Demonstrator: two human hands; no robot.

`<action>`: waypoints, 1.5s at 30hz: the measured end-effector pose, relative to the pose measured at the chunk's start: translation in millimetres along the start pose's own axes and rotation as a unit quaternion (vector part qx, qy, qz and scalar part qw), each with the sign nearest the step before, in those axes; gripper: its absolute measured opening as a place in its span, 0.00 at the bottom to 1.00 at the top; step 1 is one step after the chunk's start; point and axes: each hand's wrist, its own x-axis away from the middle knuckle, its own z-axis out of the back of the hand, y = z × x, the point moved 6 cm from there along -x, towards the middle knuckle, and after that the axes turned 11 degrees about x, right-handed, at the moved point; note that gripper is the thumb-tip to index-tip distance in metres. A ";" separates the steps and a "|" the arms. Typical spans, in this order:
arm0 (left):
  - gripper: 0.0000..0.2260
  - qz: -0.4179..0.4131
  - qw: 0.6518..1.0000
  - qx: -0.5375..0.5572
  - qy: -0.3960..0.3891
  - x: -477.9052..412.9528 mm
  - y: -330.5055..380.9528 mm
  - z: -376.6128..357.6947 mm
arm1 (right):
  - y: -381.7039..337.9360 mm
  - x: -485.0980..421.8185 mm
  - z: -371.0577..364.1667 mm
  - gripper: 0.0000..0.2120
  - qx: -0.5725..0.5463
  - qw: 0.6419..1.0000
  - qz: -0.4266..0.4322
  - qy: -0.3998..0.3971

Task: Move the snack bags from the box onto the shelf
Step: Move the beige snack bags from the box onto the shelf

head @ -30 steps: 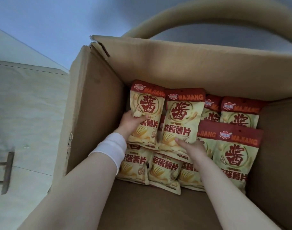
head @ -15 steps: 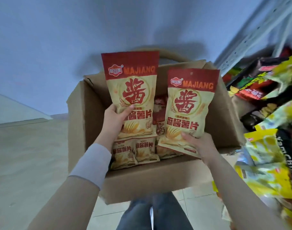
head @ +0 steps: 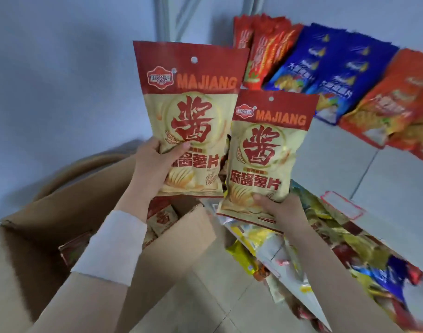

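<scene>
MAJIANG bags aloft: two; hands: two; cardboard box: one; shelf: one

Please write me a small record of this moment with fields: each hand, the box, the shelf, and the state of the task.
Left: left hand grips the left Majiang bag by its lower half, upright.
Right: right hand grips the right Majiang bag near its bottom, upright.
Box: cardboard box under the left arm, open, more Majiang bags inside.
Shelf: white shelf board at right; red bags, blue bags and orange bags at its back.
Task state: both held bags are out of the box, not yet on the shelf.
</scene>
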 end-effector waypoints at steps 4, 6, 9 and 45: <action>0.08 -0.025 0.997 0.007 -0.079 24.8 14.9 -120.3 | 18.9 24.5 116.2 0.07 -0.025 0.996 0.019 0.086; 0.07 -0.033 0.992 0.028 -0.122 47.0 14.9 -188.0 | 39.9 40.6 179.0 0.08 -0.042 0.990 0.014 0.132; 0.06 -0.016 0.980 0.047 -0.193 83.8 3.0 -287.9 | 81.0 68.5 263.3 0.06 -0.056 0.980 -0.015 0.189; 0.20 -0.056 0.937 -0.013 -0.344 -23.9 -160.8 -882.6 | 284.3 -185.1 697.7 0.09 -0.132 0.940 -0.052 0.310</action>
